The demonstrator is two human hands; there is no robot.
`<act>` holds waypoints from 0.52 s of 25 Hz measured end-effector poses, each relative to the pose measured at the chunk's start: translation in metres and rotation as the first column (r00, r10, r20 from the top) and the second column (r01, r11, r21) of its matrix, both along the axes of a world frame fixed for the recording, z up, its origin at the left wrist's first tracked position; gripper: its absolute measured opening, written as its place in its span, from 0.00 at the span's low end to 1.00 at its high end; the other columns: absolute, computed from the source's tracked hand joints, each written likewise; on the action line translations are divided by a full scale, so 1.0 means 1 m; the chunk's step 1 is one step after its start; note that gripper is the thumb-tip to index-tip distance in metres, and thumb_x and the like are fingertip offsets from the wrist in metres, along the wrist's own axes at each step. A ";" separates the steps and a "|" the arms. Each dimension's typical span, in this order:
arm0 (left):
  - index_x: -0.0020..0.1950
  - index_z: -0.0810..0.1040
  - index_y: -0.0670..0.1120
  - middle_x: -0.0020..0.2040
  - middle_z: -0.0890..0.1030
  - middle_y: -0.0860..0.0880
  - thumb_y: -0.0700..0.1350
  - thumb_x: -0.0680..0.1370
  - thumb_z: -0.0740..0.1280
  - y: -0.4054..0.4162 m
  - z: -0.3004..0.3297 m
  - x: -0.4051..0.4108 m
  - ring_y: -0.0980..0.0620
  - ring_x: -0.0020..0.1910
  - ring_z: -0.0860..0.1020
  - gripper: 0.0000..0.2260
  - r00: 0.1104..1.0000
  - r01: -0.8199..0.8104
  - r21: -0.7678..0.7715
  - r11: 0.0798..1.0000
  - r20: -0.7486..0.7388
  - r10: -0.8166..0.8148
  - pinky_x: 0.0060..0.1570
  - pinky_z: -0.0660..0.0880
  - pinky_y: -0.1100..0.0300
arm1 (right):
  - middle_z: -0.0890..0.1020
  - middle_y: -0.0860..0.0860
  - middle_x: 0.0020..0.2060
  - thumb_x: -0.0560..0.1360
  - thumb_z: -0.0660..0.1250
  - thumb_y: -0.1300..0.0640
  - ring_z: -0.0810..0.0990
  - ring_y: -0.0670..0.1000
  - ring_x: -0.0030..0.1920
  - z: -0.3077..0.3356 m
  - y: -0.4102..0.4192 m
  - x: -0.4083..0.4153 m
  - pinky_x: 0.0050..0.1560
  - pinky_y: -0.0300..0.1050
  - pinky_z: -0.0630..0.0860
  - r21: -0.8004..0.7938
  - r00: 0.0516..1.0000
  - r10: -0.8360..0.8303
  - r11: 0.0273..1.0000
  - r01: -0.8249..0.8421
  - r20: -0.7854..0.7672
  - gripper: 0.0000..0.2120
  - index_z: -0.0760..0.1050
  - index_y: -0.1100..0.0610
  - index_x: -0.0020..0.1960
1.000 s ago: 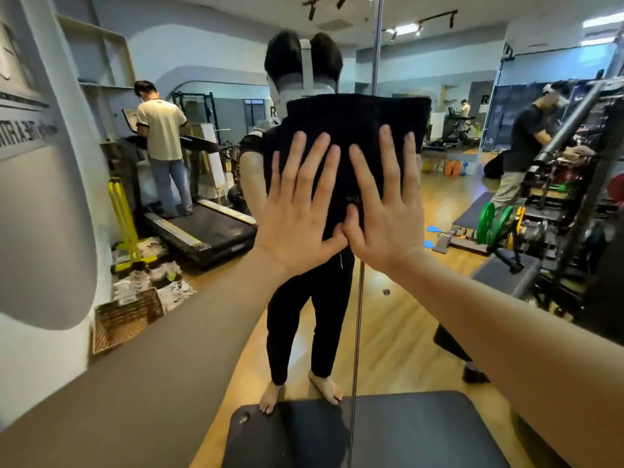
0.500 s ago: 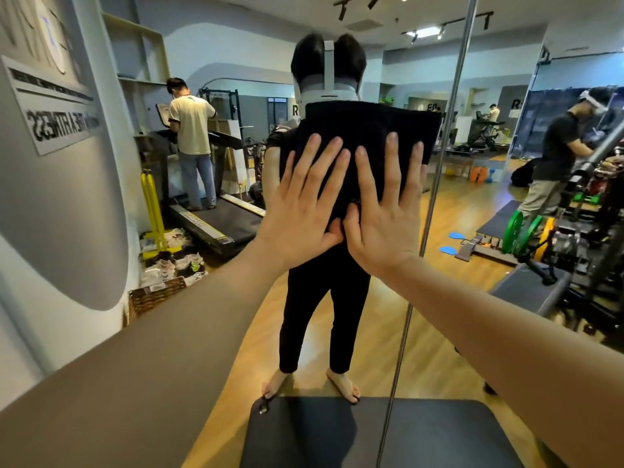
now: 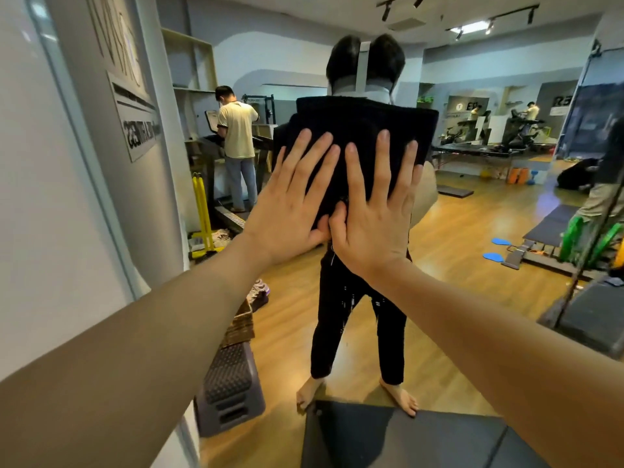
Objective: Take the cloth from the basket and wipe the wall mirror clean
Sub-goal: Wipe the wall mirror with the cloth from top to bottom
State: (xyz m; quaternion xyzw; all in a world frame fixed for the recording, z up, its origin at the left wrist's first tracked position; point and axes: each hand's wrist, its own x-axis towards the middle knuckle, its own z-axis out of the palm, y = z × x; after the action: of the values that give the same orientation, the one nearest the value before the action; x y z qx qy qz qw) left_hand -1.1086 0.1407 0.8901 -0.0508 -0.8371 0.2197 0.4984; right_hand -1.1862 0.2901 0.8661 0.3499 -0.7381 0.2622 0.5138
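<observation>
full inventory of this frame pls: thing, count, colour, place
cloth: 1, black, flat on the mirror at centre, under both hands
wall mirror: 1, fills most of the view, reflects the gym
wall: 1, white, left edge beside the mirror
step platform: 1, grey, on the floor at lower left
pad: 1, dark grey, bottom centre
treadmill: 1, black, reflected at left, a person in a cream shirt on it
yellow posts: 2, reflected beside the treadmill
foot markers: 2, blue, reflected on the wooden floor at right
left hand: 1, fingers straight, presses the cloth
right hand: 1, fingers straight, presses the cloth
</observation>
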 end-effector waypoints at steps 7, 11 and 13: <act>0.82 0.58 0.36 0.82 0.58 0.35 0.53 0.81 0.65 -0.114 0.007 0.063 0.33 0.82 0.54 0.35 1.000 0.024 0.002 1.000 0.005 -0.024 0.79 0.58 0.36 | 0.51 0.64 0.83 0.80 0.57 0.47 0.47 0.73 0.82 0.005 -0.113 0.064 0.81 0.69 0.44 0.003 1.000 -0.001 1.000 0.001 0.004 0.35 0.53 0.54 0.85; 0.82 0.58 0.35 0.82 0.58 0.34 0.53 0.83 0.63 -0.170 0.008 0.093 0.32 0.82 0.54 0.34 1.000 0.017 0.003 1.000 0.002 -0.017 0.79 0.58 0.35 | 0.50 0.63 0.83 0.80 0.57 0.46 0.46 0.72 0.82 0.006 -0.168 0.096 0.81 0.69 0.45 0.018 1.000 -0.006 1.000 0.005 0.019 0.36 0.52 0.53 0.85; 0.82 0.58 0.35 0.82 0.58 0.34 0.54 0.83 0.63 -0.190 0.009 0.103 0.33 0.82 0.54 0.34 1.000 0.009 0.005 1.000 0.003 -0.009 0.79 0.58 0.35 | 0.50 0.63 0.83 0.79 0.58 0.46 0.46 0.72 0.82 0.007 -0.188 0.106 0.81 0.70 0.45 0.018 1.000 -0.011 1.000 0.010 0.019 0.37 0.52 0.53 0.85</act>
State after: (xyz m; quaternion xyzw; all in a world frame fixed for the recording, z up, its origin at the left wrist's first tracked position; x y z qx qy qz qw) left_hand -1.0056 -0.0489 0.8993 -0.0535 -0.8381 0.2154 0.4983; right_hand -1.0799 0.1020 0.8735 0.3481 -0.7470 0.2563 0.5051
